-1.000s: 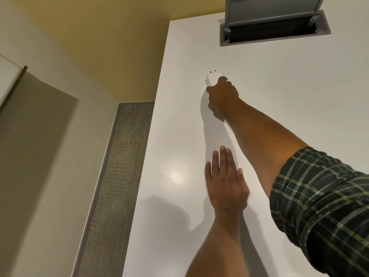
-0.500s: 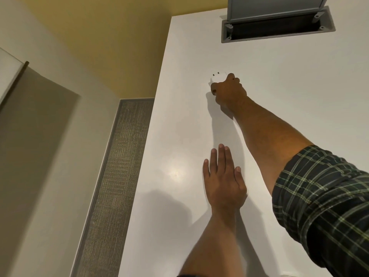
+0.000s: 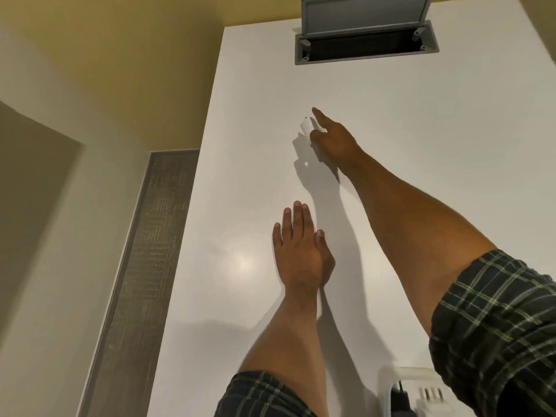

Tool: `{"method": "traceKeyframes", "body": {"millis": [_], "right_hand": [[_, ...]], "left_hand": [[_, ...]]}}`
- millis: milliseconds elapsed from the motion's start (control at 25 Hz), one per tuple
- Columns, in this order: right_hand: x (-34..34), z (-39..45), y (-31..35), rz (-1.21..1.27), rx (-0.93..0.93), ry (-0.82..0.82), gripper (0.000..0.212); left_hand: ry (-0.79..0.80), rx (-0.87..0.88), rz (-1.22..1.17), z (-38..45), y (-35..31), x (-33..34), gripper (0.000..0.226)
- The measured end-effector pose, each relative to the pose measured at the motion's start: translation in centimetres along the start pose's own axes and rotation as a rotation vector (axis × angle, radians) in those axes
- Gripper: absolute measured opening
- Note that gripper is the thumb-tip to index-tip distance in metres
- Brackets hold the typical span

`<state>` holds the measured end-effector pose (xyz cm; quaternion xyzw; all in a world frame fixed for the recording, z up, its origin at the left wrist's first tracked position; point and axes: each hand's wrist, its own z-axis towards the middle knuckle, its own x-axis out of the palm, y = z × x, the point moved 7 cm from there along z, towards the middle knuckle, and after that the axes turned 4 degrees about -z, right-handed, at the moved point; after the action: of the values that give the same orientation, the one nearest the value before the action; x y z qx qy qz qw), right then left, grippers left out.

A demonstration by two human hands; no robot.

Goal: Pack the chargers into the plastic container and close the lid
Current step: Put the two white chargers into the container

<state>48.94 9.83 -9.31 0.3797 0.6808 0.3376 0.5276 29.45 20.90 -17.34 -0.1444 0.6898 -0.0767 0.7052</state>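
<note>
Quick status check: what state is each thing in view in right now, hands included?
White charger: gripped by the right hand, seemingly lifted off the white table.
Right hand: curled round the charger, index finger extended.
Left hand: flat on the table, fingers straight.
Grey hatch in the table: flap up, slot open.
Plastic container: at the bottom edge, blurred, no lid seen on it.

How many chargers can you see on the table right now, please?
2: a white charger held by the right hand far out on the table, and something dark, probably another, inside the container. More may be hidden.
</note>
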Motion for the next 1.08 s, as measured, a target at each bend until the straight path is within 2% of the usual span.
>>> {"method": "traceKeyframes", "body": {"millis": [160,280,320,520,680,880,1000,1080], "right_hand": [[-1.0,-5.2,-3.7,0.435,0.186,0.071,0.069],[-2.0,-10.4,-5.7,0.671,0.315,0.022,0.034],[-2.2,-12.0,-6.1,0.734,0.334,-0.008,0.033],[-5.0,-19.0,-5.4,1.047,0.263,-0.008,0.056],[-7.2,-24.2,-4.2,1.162,0.171,0.012,0.059],[-9.1,-28.6,-3.2,1.126,0.098,0.002,0.04],[-9.9,-31.7,-3.9,0.851,0.086,0.019,0.056],[-10.1,-34.2,-4.6,0.595,0.073,0.058,0.051]], "left_hand": [[0.071,-0.003,-0.009,-0.3,-0.1,-0.7,0.061],[0.189,-0.002,0.027,-0.2,-0.6,-1.3,0.061],[0.243,0.004,0.038,0.1,-0.5,-1.4,0.061],[0.416,0.027,0.127,-1.6,0.5,-2.9,0.064],[0.486,0.095,0.175,-6.3,-0.5,-3.5,0.065],[0.557,0.152,0.169,-12.6,-1.8,-3.6,0.066],[0.538,0.095,0.104,-17.4,-1.5,-3.5,0.066],[0.498,0.062,0.095,-20.6,-0.9,-3.6,0.066]]}}
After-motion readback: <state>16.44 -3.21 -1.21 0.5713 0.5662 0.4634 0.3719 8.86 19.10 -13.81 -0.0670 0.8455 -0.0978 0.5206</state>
